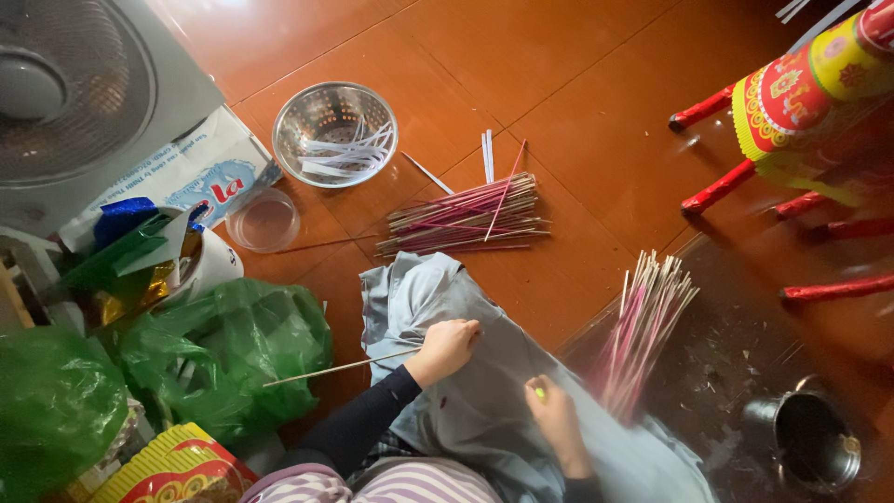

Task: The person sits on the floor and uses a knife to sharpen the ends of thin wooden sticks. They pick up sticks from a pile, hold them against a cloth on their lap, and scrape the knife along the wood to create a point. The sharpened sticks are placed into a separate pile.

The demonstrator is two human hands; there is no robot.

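Seemingly, the left hand (445,348) is pinching a thin incense stick (335,370) over the grey cloth (484,410); the right hand (551,410) is gripping something small and green. Jutting left past the cloth, the stick could snag the green bag (223,363) and snap.

place: likely home floor | cues: red tiles (577,84), fan (65,93), incense sticks (466,219)

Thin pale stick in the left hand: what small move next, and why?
Probably lay the thin pale stick on the bundle of pink incense sticks: the left hand grips one end over the grey cloth, while the right hand pinches something small.
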